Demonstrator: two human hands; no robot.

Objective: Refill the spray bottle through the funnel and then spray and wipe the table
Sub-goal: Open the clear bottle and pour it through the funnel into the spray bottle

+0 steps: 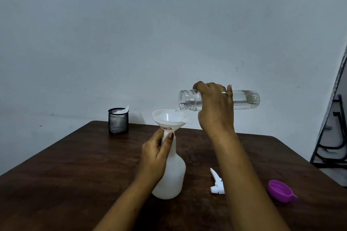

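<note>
A white spray bottle (173,174) stands upright on the dark wooden table (75,165), its top off. A white funnel (169,117) sits in its neck. My left hand (156,153) grips the bottle's neck just under the funnel. My right hand (216,107) holds a clear water bottle (244,99) tipped on its side, mouth over the funnel's right rim, and water trickles into the funnel. The white trigger sprayer head (216,182) lies on the table right of the spray bottle, partly behind my right forearm.
A purple cap (280,191) lies on the table at the right. A black mesh cup (118,121) with something white inside stands at the far left corner. A dark metal frame (332,137) leans beyond the table's right edge. A wall is close behind.
</note>
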